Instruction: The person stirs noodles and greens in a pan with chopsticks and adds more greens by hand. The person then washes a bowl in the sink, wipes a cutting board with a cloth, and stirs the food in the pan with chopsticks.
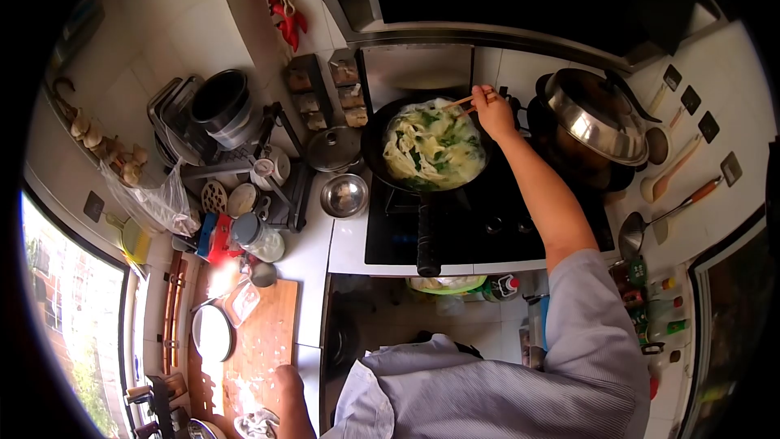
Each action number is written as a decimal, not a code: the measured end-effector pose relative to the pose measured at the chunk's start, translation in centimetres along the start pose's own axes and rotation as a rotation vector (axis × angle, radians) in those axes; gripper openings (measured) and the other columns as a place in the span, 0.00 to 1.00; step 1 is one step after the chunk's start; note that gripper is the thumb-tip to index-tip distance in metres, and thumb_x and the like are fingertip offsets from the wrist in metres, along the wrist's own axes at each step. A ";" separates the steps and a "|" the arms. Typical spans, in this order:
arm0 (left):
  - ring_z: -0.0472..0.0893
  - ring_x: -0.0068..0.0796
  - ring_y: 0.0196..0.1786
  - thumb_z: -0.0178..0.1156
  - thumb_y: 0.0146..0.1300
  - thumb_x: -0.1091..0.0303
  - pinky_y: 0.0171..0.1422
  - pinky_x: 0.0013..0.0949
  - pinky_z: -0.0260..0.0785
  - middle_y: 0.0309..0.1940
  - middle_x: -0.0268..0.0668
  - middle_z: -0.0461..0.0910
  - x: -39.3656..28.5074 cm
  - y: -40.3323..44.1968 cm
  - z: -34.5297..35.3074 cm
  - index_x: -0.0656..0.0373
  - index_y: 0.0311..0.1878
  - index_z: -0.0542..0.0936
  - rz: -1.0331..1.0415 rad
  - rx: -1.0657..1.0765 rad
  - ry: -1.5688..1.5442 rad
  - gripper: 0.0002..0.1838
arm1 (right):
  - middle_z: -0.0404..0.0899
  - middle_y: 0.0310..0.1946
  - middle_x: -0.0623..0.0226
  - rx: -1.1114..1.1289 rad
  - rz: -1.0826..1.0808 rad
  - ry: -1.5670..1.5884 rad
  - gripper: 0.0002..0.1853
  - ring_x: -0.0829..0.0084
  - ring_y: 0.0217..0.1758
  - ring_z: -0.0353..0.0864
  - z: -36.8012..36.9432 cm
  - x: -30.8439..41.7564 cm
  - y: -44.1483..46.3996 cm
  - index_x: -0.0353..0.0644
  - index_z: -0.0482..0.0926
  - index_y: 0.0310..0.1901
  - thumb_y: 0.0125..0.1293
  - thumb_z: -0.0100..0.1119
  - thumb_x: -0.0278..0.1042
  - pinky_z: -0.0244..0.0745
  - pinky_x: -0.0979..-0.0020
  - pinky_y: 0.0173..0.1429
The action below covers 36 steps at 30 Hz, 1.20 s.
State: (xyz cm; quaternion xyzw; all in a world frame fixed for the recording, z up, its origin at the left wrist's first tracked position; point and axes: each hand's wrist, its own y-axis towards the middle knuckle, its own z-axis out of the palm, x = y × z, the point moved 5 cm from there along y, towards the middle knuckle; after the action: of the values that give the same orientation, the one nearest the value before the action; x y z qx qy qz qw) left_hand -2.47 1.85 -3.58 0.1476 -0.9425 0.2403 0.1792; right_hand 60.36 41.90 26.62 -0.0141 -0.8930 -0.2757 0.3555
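At the pan's far right rim, my right hand (491,110) is closed on wooden chopsticks (460,102), whose tips point into the food. The black frying pan (368,149) sits on the cooktop with its handle (428,236) toward me. Yellow egg-like pieces and dark green leaves (435,146) fill it. My left hand (287,375) is low, by the right edge of the wooden cutting board (272,317); its fingers cannot be made out. A crumpled whitish cloth-like thing (257,423) lies near it.
A steel bowl (344,196) and a lidded pot (334,149) stand left of the cooktop. To the right is a wok with a domed steel lid (597,118). A white plate (213,333) rests on the board. Glass jar (262,240) and dish rack (284,187) are further back.
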 end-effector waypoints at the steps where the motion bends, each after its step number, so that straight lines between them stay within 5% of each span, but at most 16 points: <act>1: 0.82 0.33 0.42 0.53 0.56 0.71 0.44 0.31 0.74 0.35 0.39 0.82 0.0 -0.1 -0.1 0.56 0.33 0.83 -0.009 0.003 -0.014 0.09 | 0.79 0.31 0.65 0.034 -0.005 0.077 0.19 0.72 0.35 0.79 1.8 -2.0 0.5 0.40 0.74 0.42 0.70 0.41 0.48 0.75 0.69 0.40; 15: 0.82 0.36 0.38 0.51 0.56 0.72 0.43 0.34 0.74 0.32 0.43 0.82 0.6 0.6 2.0 0.59 0.30 0.82 -0.003 -0.084 -0.070 0.10 | 0.79 0.27 0.60 0.427 0.495 0.648 0.23 0.69 0.26 0.80 4.0 1.9 -3.5 0.37 0.72 0.38 0.70 0.38 0.51 0.79 0.70 0.31; 20: 0.82 0.41 0.37 0.50 0.57 0.73 0.42 0.38 0.75 0.31 0.47 0.81 1.1 2.3 4.1 0.63 0.30 0.82 -0.018 -0.209 -0.270 0.10 | 0.78 0.24 0.62 0.342 0.251 0.625 0.21 0.73 0.24 0.79 0.7 5.1 -3.5 0.37 0.72 0.36 0.70 0.40 0.49 0.77 0.73 0.30; 22: 0.82 0.43 0.36 0.51 0.56 0.73 0.41 0.40 0.75 0.31 0.48 0.81 1.5 1.4 2.3 0.63 0.30 0.82 -0.101 -0.099 -0.236 0.10 | 0.78 0.23 0.64 0.257 0.009 0.565 0.18 0.75 0.25 0.78 -1.0 8.0 -4.8 0.37 0.73 0.35 0.70 0.43 0.45 0.76 0.75 0.30; 27: 0.82 0.43 0.35 0.53 0.55 0.73 0.40 0.41 0.75 0.30 0.46 0.81 1.1 0.3 -0.2 0.62 0.29 0.82 -0.092 -0.086 -0.244 0.08 | 0.80 0.29 0.65 0.568 -0.260 0.327 0.14 0.71 0.31 0.80 0.5 8.9 -8.6 0.40 0.77 0.41 0.67 0.48 0.43 0.74 0.71 0.39; 32: 0.82 0.44 0.35 0.53 0.54 0.73 0.39 0.41 0.75 0.29 0.46 0.81 1.0 -0.3 -0.7 0.62 0.28 0.82 -0.077 -0.116 -0.239 0.08 | 0.80 0.31 0.58 0.370 -0.252 0.103 0.16 0.57 0.36 0.79 -0.3 5.4 -7.7 0.44 0.78 0.39 0.63 0.50 0.48 0.72 0.64 0.41; 36: 0.82 0.40 0.35 0.52 0.54 0.73 0.39 0.38 0.75 0.29 0.44 0.81 0.7 -0.4 -0.8 0.61 0.27 0.82 -0.098 -0.181 -0.224 0.09 | 0.79 0.30 0.57 0.294 -0.173 0.024 0.17 0.55 0.37 0.78 -2.8 5.0 -6.4 0.42 0.77 0.37 0.65 0.47 0.48 0.71 0.61 0.41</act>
State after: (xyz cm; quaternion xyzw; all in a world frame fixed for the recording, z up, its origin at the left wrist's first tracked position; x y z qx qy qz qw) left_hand -2.72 1.79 -2.48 0.2023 -0.9661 0.1274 0.0972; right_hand 56.99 34.26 28.39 0.1180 -0.9174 -0.1717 0.3392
